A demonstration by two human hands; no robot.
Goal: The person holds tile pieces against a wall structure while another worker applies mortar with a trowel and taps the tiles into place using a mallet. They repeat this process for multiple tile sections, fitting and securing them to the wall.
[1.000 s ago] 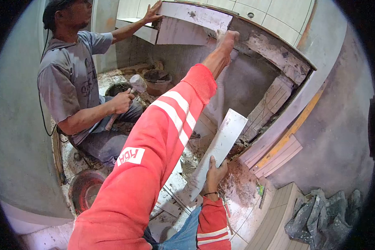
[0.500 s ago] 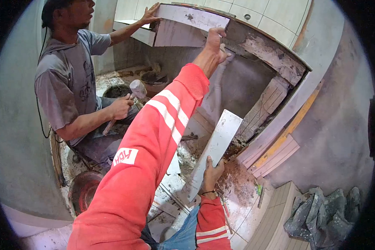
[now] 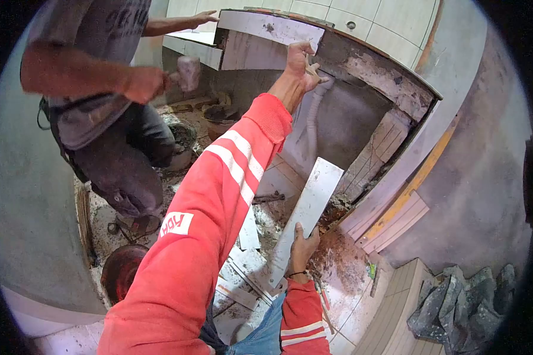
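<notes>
My left hand (image 3: 302, 66) reaches up to the counter front, its partly bent fingers against the lower edge of a white tile strip (image 3: 270, 27) near its right end. Below, my right hand (image 3: 304, 248) is closed around another long white tile strip (image 3: 311, 198), held tilted with its upper end pointing at the opening under the counter. A co-worker's hand (image 3: 204, 21) reaches over the counter's far left edge. The co-worker's other hand (image 3: 145, 84) grips a mallet (image 3: 188, 73), slightly blurred.
A grey pipe (image 3: 312, 118) runs down inside the opening. Loose tile pieces (image 3: 249, 266) and debris lie on the floor. Buckets (image 3: 121, 269) stand left. A yellow level (image 3: 411, 180) leans on the right wall, with dark crumpled cloth (image 3: 459, 307) by the tiled step (image 3: 391, 302).
The co-worker has risen from a low seat, lifting the mallet higher, and the far hand has shifted left on the counter edge. My left hand has moved slightly left and down; my right hand stays put.
</notes>
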